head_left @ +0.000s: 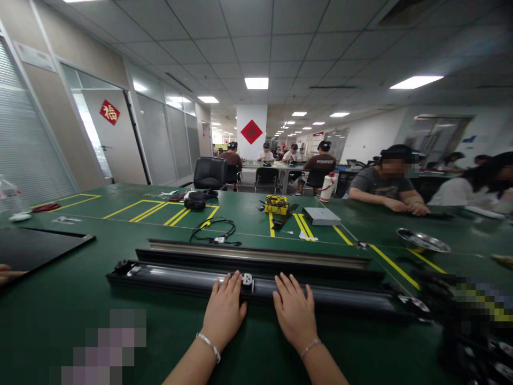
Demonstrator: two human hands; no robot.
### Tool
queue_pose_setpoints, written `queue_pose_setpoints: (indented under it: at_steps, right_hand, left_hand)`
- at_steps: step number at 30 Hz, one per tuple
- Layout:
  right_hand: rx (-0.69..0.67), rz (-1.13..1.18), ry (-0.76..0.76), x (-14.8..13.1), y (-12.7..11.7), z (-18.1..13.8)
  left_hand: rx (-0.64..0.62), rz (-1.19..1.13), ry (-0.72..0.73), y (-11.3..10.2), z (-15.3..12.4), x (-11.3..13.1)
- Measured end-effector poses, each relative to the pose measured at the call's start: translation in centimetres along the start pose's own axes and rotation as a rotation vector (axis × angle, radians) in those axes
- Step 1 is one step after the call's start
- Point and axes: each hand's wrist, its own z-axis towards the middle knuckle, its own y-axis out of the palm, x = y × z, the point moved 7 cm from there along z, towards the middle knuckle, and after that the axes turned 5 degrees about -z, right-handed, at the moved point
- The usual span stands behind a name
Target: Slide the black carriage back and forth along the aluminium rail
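Both hands were unclenched, palms down, with fingers extended. Left hand (pixel 225 306) lay on a long black rail assembly with a glossy, dark, rounded top face (pixel 172 275), its fingers narrowly spaced. Right hand (pixel 295 309) lay on the same assembly, its fingers slightly more spread. Neither hand was closed around a part. A small silver-and-black bracket (pixel 247 281) stood on the assembly between the hands, just beside the left fingertips and slightly apart from the right hand.

The rail assembly was positioned on a green table surface with yellow line markings (pixel 176 315), extending lengthwise roughly along the direction of the surface's far edge. A long black channel strip with a pale metallic inner band (pixel 256 254) lay just behind it, on the side toward that far edge.

Farther toward the far edge were a loosely coiled thin black cable (pixel 214 230), a yellow box with black strands over it (pixel 276 203) and a flat grey rectangular box (pixel 321 216). A white bottle with red parts (pixel 327 187) stood close to the far edge. A round shiny metal dish (pixel 422 240) sat to the right. At left, another person's hand (pixel 10 274) was beside a flat black panel (pixel 40 248).
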Motion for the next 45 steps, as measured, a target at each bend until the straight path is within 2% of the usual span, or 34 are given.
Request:
queue_pose_setpoints:
  at_steps: [22, 45]
  right_hand:
    - [-0.031, 0.006, 0.010, 0.0, 0.0, 0.0]
    - [-0.014, 0.015, 0.008, 0.0, 0.1, 0.0]
  left_hand:
    - [0.030, 0.016, -0.001, 0.3, -0.3, 0.5]
    - [-0.035, 0.048, 0.010, 0.6, -0.1, 1.3]
